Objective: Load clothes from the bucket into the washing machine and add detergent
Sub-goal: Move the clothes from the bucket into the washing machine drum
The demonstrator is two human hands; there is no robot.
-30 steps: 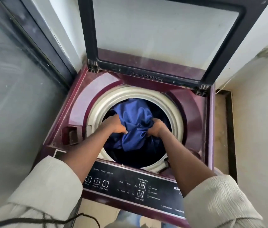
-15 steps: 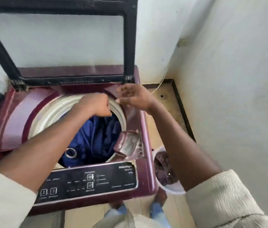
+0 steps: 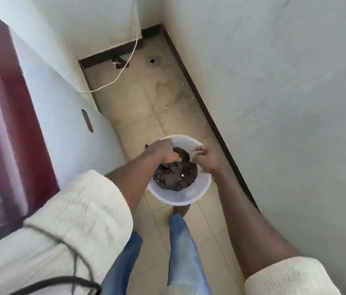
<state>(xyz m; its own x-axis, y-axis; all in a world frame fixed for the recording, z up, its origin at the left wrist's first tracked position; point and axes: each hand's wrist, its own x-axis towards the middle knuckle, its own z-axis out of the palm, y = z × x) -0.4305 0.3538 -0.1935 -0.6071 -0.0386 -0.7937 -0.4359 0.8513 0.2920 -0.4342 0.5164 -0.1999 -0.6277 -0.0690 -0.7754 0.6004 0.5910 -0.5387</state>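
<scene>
Beside the wall (image 3: 284,103), on the left edge of view, stands the washer (image 3: 8,124), its maroon top and white side showing (a scrap of blue cloth is just visible inside the tub at far left). Between washer and wall runs a strip of tiled floor (image 3: 146,103), and on it sits the white bucket (image 3: 180,196), just ahead of the person's feet. Dark clothes (image 3: 176,175) fill its bottom. The left hand (image 3: 163,152) is down in the bucket with fingers curled onto the clothes at the far side; whether they have really pinched the cloth I cannot tell. The right hand (image 3: 206,160) hovers at the rim, fingers loosely spread. To do this pick well, gather the bundle from both sides, take a deep handful, and lift straight up so nothing trails over the rim or drops on the floor.
</scene>
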